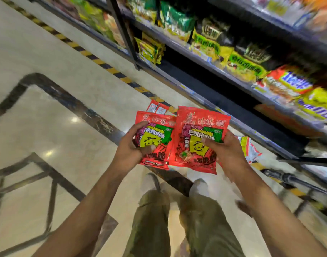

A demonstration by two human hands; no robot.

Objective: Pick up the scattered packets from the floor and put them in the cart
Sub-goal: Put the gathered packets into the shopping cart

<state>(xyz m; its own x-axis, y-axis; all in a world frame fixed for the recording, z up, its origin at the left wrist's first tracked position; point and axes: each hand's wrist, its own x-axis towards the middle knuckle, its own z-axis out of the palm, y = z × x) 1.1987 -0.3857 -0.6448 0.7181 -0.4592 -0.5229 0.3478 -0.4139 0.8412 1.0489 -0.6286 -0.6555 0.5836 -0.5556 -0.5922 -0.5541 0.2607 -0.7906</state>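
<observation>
My left hand (133,147) grips a red snack packet (159,130) with a yellow cartoon face, thumb over its front. My right hand (224,153) holds a second, matching red packet (198,127) beside it, thumb pressed on the front. Both packets are raised above the floor, in front of my legs. Two small red-and-white packets (157,107) lie on the floor just beyond them. Another packet (251,151) in red, white and yellow shows behind my right hand, near the shelf base. A dark cart bar (289,179) is at the right edge.
Store shelves (233,76) packed with green, yellow and orange snack bags run along the right. A yellow-and-black striped line (96,60) marks the floor beside them. The tiled floor (57,127) with dark inlay spreads to the left. My shoes (151,182) stand below the packets.
</observation>
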